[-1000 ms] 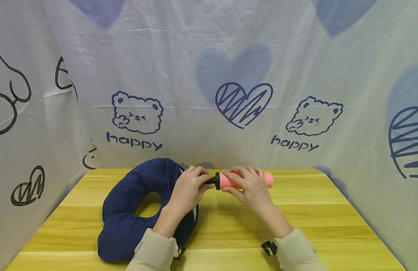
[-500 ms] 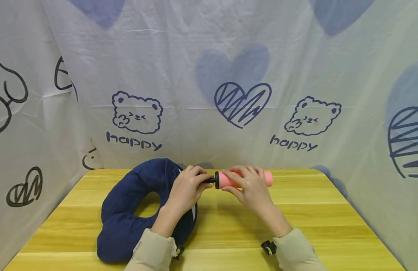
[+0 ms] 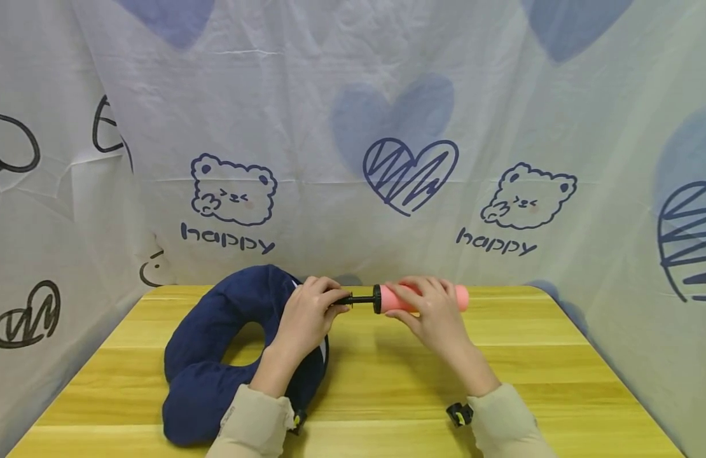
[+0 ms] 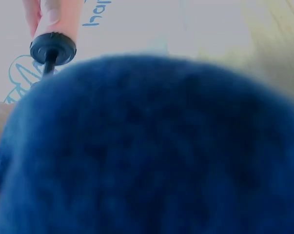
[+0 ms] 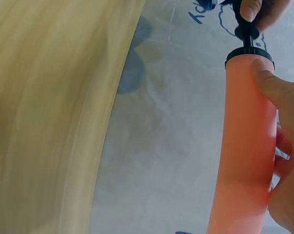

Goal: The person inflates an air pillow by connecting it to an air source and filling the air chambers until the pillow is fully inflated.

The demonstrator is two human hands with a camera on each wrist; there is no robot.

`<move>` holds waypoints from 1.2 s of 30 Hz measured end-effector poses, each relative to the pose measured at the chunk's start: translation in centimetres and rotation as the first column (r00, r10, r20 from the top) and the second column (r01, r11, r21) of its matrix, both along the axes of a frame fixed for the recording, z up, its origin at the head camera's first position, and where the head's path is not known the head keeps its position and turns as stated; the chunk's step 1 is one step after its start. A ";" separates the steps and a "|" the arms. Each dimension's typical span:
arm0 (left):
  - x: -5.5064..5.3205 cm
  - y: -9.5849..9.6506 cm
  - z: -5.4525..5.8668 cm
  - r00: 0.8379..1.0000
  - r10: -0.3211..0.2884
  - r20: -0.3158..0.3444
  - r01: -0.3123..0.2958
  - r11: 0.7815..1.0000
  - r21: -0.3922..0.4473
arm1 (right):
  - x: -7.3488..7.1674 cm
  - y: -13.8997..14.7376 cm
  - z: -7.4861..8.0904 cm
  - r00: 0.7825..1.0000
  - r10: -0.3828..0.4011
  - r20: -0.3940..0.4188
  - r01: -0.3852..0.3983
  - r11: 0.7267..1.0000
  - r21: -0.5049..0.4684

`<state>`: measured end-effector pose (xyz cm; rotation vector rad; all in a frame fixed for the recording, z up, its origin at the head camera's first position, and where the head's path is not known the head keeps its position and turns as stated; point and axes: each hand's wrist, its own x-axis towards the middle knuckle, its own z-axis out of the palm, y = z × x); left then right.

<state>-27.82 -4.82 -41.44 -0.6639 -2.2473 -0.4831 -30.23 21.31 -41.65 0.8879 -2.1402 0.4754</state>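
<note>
A hand air pump (image 3: 392, 299) with a pink barrel and black collar lies level between my hands, over the back of the table. My right hand (image 3: 433, 308) grips the barrel from above, its thumb near the collar in the right wrist view. My left hand (image 3: 307, 318) pinches the pump's black end part (image 5: 246, 29), at the right side of a navy neck pillow (image 3: 204, 331). A stretch of thin black rod (image 3: 363, 299) shows between that part and the collar. The pillow fills most of the left wrist view and hides much of the left hand there.
The wood-grain table (image 3: 399, 394) runs back to a white printed curtain (image 3: 341, 216), which also hangs along both sides. The pillow takes up the table's left part. Small black devices (image 3: 460, 415) sit at both sleeve cuffs.
My hands have drawn apart, the left one going left and the right one slightly right. More black rod now shows out of the pink barrel. The neck pillow has shifted a little left.
</note>
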 end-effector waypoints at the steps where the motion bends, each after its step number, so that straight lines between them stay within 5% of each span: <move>1: 0.0 -0.2 0.0 1.000 0.009 0.005 -0.009 1.000 -0.001 | -0.1 0.2 0.0 1.000 -0.006 0.010 0.007 1.000 -0.002; 19: -0.4 -3.3 0.7 0.993 0.101 0.060 -0.105 0.992 0.070 | -1.2 2.9 0.5 0.996 -0.080 0.044 0.082 0.996 -0.038; 29: -0.4 -0.1 0.1 1.000 -0.019 0.024 0.020 0.999 -0.031 | -0.5 -0.2 -0.1 0.998 0.037 -0.044 -0.036 0.999 0.024; 36: -0.2 0.9 0.1 0.999 -0.050 0.018 0.051 0.999 -0.018 | -0.3 -1.2 -0.5 0.992 0.065 -0.106 -0.065 0.998 0.011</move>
